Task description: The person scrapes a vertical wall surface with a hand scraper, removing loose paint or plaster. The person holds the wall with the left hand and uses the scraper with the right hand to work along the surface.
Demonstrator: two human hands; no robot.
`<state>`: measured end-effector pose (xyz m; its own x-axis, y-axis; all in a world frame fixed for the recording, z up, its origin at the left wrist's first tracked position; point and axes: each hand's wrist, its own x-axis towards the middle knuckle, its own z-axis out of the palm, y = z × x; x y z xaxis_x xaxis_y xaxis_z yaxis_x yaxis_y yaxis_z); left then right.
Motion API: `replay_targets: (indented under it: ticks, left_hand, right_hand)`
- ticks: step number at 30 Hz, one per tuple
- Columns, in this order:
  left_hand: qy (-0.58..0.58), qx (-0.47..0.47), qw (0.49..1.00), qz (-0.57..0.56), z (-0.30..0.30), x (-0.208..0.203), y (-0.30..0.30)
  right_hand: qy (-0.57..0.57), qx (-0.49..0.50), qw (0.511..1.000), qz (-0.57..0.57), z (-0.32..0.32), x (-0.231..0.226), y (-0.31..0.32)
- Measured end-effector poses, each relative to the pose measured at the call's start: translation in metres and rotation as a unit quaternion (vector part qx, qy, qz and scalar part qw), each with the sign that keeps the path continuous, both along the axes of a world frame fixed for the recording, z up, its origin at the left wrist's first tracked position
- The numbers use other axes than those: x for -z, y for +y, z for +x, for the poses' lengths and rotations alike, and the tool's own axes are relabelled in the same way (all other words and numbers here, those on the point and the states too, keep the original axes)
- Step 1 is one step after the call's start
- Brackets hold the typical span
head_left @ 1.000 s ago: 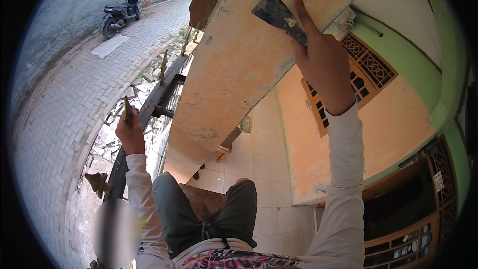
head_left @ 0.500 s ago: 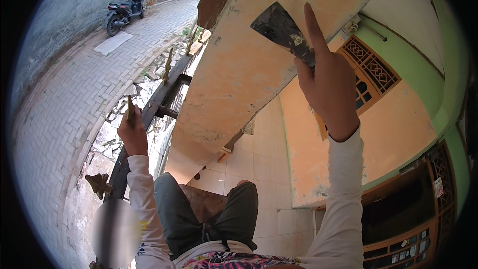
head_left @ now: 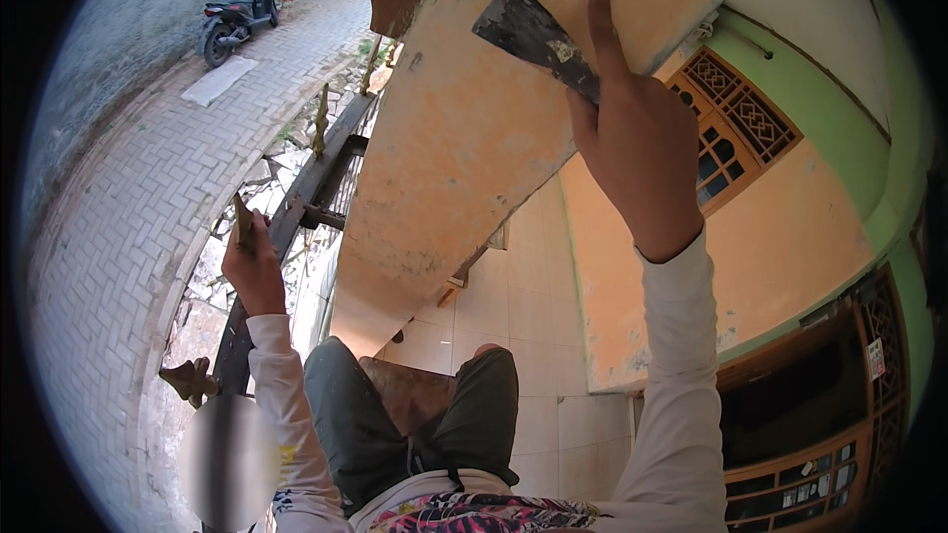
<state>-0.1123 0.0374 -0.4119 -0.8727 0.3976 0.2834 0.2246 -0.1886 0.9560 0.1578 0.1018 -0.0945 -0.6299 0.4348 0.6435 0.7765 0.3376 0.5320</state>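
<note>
one small sticker [head_left: 876,359] shows; right fingers [head_left: 606,39] grasp a scraper [head_left: 533,38], left fingers [head_left: 260,228] a railing spike [head_left: 242,218].

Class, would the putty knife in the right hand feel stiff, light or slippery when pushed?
The putty knife is probably stiff: its blade looks flat. It seems light, since the right hand holds it with index finger extended. Pale residue may make it less slippery.

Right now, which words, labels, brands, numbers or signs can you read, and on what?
None can be read.
Scraper in the right hand: no lettering visible.
White-and-red sticker on the brown frame: too small.
Pale patches at lower right: too small.
Shirt's pink print and left sleeve's marks: unclear.
</note>
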Motion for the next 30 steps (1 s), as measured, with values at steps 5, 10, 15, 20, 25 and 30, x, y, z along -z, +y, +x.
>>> replay_targets:
  ticks: [5, 10, 15, 20, 25, 30]
  left_hand:
    - [-0.003, -0.008, 1.0, 0.024, 0.0, 0.0038, 0.0044]
    - [-0.003, -0.007, 1.0, 0.029, 0.0007, 0.0026, 0.0048]
    - [-0.003, -0.012, 1.0, 0.026, 0.0008, 0.0038, 0.0055]
    - [0.007, -0.017, 1.0, 0.015, 0.0018, 0.0019, 0.0042]
    - [-0.008, -0.01, 1.0, 0.027, 0.0017, 0.0029, 0.0041]
    - [-0.018, -0.001, 0.999, 0.037, 0.0029, -0.0018, 0.003]
  right_hand:
    - [0.009, -0.015, 1.0, 0.018, -0.003, 0.0065, 0.0019]
    - [0.016, -0.017, 1.0, 0.017, -0.0056, 0.0075, 0.0005]
    - [0.022, -0.01, 1.0, 0.006, -0.0072, 0.0071, -0.0011]
    - [0.025, -0.007, 1.0, -0.004, -0.0069, 0.0075, -0.0017]
    - [0.026, -0.009, 1.0, -0.011, -0.0063, 0.0073, -0.0005]
    - [0.023, 0.002, 1.0, -0.008, -0.0072, 0.0081, -0.0006]
